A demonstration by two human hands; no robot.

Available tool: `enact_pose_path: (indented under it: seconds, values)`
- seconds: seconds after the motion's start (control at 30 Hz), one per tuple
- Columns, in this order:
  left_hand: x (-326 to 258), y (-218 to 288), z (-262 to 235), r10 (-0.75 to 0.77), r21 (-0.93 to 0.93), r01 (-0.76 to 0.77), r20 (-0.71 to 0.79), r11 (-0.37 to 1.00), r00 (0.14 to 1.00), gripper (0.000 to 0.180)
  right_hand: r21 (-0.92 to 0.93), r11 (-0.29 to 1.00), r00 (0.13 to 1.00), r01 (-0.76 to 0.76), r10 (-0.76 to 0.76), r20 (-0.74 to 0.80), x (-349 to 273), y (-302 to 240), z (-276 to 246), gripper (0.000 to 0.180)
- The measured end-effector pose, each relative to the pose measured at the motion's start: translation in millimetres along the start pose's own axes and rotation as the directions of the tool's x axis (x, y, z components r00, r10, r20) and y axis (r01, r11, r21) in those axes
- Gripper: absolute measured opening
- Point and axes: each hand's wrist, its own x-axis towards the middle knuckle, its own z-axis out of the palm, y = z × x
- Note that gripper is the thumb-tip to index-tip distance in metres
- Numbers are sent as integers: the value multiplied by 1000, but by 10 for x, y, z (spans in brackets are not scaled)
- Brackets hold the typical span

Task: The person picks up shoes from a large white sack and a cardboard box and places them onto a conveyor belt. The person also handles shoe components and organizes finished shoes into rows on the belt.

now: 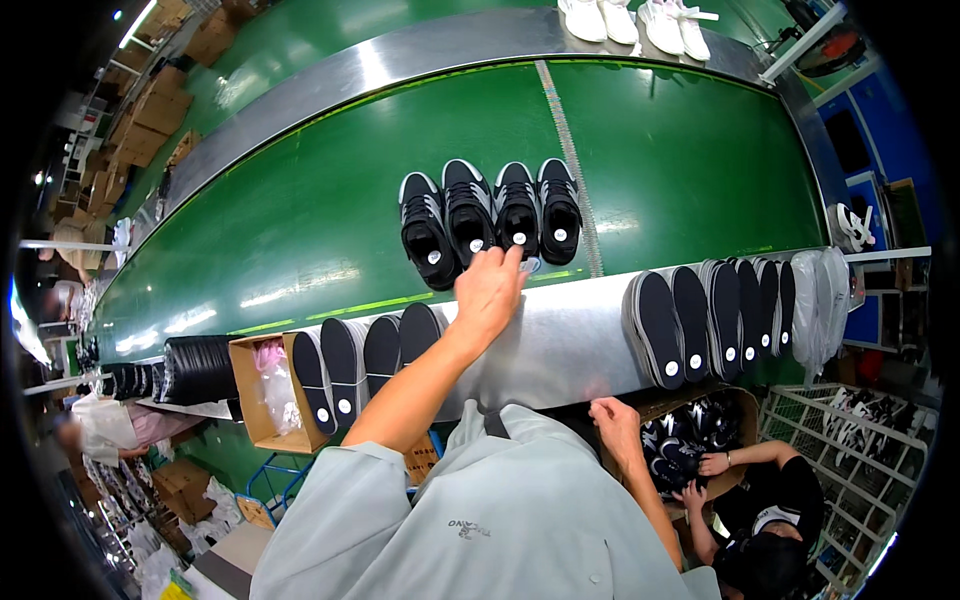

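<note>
Four black-and-grey sneakers stand side by side on a green conveyor belt, toes pointing away from me, each with a round white sticker on its insole. My left hand reaches over the near edge, its fingers closed at the heels of the two middle ones, the second sneaker and the third sneaker. The leftmost sneaker and the rightmost sneaker stand free of my fingers. Close to my body, by the metal ledge, my right hand is loosely curled, with nothing visible in it.
Black insoles with white stickers stand in rows along the ledge, left and right. An open carton stands at the left. At lower right a co-worker reaches into a box of dark shoes. White sneakers sit on the far rim.
</note>
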Motion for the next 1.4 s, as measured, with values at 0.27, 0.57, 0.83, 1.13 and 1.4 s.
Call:
enact_pose_path:
  seconds: [0.27,0.57,0.83,1.13,1.4]
  values:
    - [-272,-964,-131,-98,136,95,17,986,995,37,-13,997,997,-76,76,-21,-146,572,-41,23]
    - [-407,-830,-366,39,271,-27,-39,962,998,28,47,982,966,-182,187,-177,-536,826,97,21]
    - [-529,527,61,312,-390,-229,163,892,936,15,804,297,507,-516,862,7,-1770,2313,755,15]
    - [-1133,1296,538,538,-541,-223,540,811,648,11,848,228,486,-479,873,40,-2424,2519,943,16]
    - [-1487,1637,651,522,-469,-261,606,844,600,10,282,930,673,-237,367,-643,-2273,3103,255,12]
